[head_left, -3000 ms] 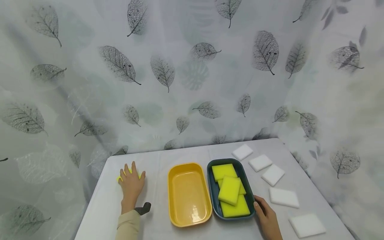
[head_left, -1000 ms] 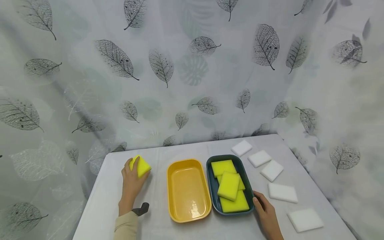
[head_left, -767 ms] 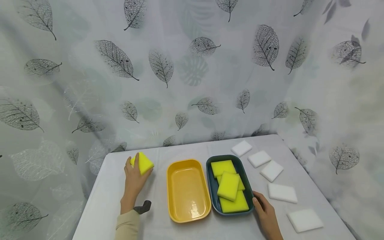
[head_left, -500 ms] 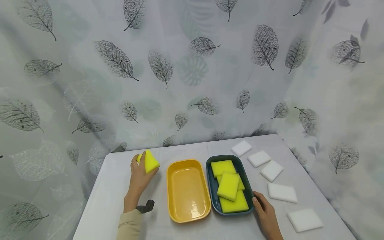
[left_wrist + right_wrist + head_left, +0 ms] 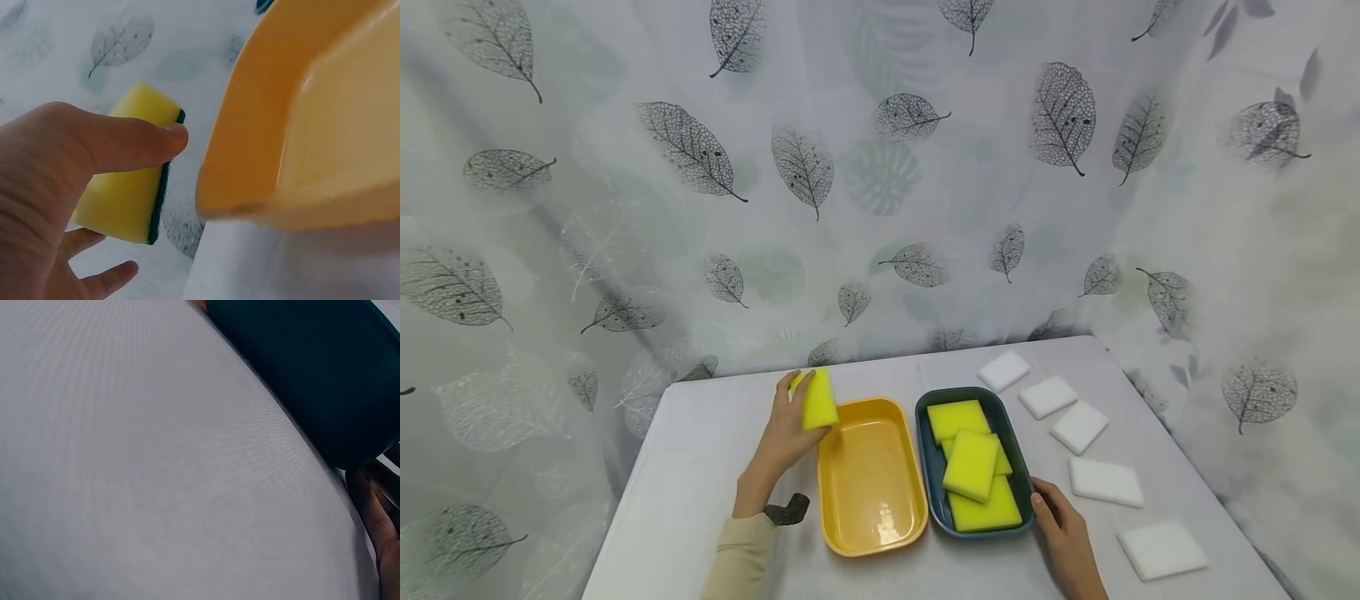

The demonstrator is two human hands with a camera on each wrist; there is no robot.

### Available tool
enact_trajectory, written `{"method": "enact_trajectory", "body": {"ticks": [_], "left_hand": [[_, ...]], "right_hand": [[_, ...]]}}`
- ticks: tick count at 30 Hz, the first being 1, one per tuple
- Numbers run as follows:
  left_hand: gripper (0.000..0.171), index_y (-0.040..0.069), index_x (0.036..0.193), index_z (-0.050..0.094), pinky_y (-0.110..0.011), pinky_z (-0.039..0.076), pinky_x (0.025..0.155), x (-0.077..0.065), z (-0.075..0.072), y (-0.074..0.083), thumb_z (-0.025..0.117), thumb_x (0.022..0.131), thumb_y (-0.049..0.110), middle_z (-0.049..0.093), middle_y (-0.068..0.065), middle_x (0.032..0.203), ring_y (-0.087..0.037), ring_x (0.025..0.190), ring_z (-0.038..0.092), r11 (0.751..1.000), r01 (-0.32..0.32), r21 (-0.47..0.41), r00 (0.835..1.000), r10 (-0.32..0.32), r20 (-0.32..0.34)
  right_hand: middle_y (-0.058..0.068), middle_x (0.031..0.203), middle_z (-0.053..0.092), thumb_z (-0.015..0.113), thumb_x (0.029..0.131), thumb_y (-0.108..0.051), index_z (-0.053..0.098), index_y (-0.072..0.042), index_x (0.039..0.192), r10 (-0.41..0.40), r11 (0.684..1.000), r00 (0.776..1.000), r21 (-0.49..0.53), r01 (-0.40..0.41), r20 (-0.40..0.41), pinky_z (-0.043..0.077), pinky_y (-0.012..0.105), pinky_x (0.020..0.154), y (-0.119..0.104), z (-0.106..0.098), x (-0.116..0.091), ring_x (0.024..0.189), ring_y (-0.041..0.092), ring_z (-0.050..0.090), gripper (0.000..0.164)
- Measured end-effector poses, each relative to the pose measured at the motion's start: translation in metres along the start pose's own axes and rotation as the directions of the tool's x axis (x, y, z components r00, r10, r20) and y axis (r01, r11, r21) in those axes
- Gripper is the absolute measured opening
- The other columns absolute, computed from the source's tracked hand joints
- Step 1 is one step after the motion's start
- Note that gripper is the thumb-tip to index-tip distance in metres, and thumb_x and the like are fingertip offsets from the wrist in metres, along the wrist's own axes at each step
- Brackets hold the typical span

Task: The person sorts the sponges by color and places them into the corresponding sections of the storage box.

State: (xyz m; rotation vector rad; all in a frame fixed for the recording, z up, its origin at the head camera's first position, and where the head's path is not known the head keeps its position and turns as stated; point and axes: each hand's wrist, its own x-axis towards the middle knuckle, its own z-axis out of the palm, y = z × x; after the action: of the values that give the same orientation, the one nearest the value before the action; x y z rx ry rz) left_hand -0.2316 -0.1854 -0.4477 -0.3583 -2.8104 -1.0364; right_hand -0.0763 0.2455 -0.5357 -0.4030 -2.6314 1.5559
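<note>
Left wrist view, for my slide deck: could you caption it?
Left hand grips a yellow sponge, dark green on one face, near an orange-yellow tray.

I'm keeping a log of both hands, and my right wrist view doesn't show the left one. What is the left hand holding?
Observer: The left hand grips a yellow sponge.
Operator: I see just the outside of the dark tray. Is anything in it?
Observer: Yes, the head view shows four more yellow sponges in there, partly overlapping.
Operator: Is the sponge in the hand yellow all over?
Observer: No, the left wrist view shows a dark green layer along one face.
</note>
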Motion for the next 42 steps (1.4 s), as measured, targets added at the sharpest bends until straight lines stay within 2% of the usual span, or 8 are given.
{"method": "enact_trajectory", "body": {"ticks": [5,10,17,26,32,35,40,42], "left_hand": [[0.1,0.019,0.163,0.032,-0.054,0.051,0.106,0.008,0.008,0.017,0.087,0.08,0.017,0.021,-0.014,0.168,-0.041,0.137,0.049,0.997,-0.072,-0.004,0.996,0.072,0.051],[0.102,0.019,0.163,0.033,-0.053,0.051,0.107,0.014,0.016,0.036,0.091,0.079,0.016,0.025,-0.014,0.167,-0.04,0.137,0.049,0.985,-0.17,-0.02,0.982,0.171,0.078],[0.104,0.02,0.162,0.036,-0.057,0.049,0.109,0.017,0.026,0.059,0.095,0.076,0.024,0.03,-0.013,0.165,-0.039,0.144,0.039,0.959,-0.281,0.026,0.955,0.276,0.112],[0.098,0.023,0.163,0.032,-0.05,0.053,0.106,0.021,0.046,0.083,0.089,0.084,0.021,0.028,-0.013,0.166,-0.039,0.141,0.042,0.915,-0.393,0.095,0.906,0.368,0.207],[0.092,0.03,0.165,0.026,-0.045,0.049,0.114,0.025,0.055,0.097,0.079,0.091,0.016,0.023,-0.009,0.17,-0.033,0.147,0.04,0.889,-0.438,0.134,0.877,0.39,0.281],[0.095,0.03,0.165,0.026,-0.044,0.05,0.113,0.028,0.059,0.107,0.08,0.088,0.013,0.024,-0.008,0.17,-0.033,0.146,0.043,0.877,-0.457,0.148,0.86,0.393,0.324],[0.103,0.031,0.165,0.028,-0.035,0.055,0.101,0.029,0.067,0.125,0.08,0.08,0.003,0.027,-0.007,0.17,-0.03,0.142,0.048,0.874,-0.458,0.161,0.835,0.362,0.414],[0.102,0.032,0.164,0.029,-0.03,0.057,0.093,0.029,0.071,0.131,0.078,0.08,0.001,0.027,-0.006,0.169,-0.029,0.138,0.051,0.861,-0.471,0.193,0.825,0.351,0.443]], "right_hand": [[0.017,0.15,0.059,0.043,0.11,-0.051,0.055,-0.007,0.148,0.002,1.0,1.0,0.006,-0.002,0.005,0.036,-0.001,0.094,0.002,0.0,0.001,0.109,-0.03,0.036,0.059],[0.017,0.15,0.059,0.043,0.11,-0.05,0.054,-0.007,0.148,-0.002,1.0,1.0,0.013,0.001,0.005,0.035,-0.002,0.093,0.002,0.0,0.0,0.108,-0.03,0.036,0.059],[0.018,0.149,0.06,0.044,0.11,-0.049,0.055,-0.007,0.148,-0.009,1.0,1.0,0.007,0.009,0.002,0.035,-0.002,0.093,0.0,0.0,0.0,0.109,-0.029,0.037,0.057],[0.017,0.148,0.061,0.044,0.111,-0.047,0.056,-0.007,0.147,-0.024,1.0,1.0,-0.003,0.024,-0.001,0.034,-0.003,0.093,0.002,0.0,0.001,0.11,-0.029,0.037,0.055],[0.018,0.148,0.06,0.043,0.11,-0.049,0.055,-0.007,0.148,-0.014,1.0,1.0,-0.015,0.014,0.007,0.034,-0.002,0.093,0.002,-0.002,0.001,0.109,-0.029,0.036,0.058],[0.018,0.148,0.06,0.043,0.11,-0.049,0.055,-0.007,0.148,-0.012,1.0,1.0,-0.012,0.012,0.01,0.034,-0.002,0.093,0.001,-0.002,0.001,0.109,-0.029,0.035,0.058],[0.019,0.148,0.06,0.044,0.111,-0.047,0.055,-0.006,0.147,-0.024,1.0,1.0,-0.004,0.024,0.013,0.034,-0.002,0.093,0.001,-0.002,0.001,0.109,-0.03,0.035,0.056],[0.019,0.148,0.06,0.044,0.111,-0.047,0.055,-0.006,0.147,-0.027,1.0,1.0,0.001,0.027,0.013,0.034,-0.002,0.093,0.002,-0.001,0.001,0.108,-0.031,0.035,0.056]]}}
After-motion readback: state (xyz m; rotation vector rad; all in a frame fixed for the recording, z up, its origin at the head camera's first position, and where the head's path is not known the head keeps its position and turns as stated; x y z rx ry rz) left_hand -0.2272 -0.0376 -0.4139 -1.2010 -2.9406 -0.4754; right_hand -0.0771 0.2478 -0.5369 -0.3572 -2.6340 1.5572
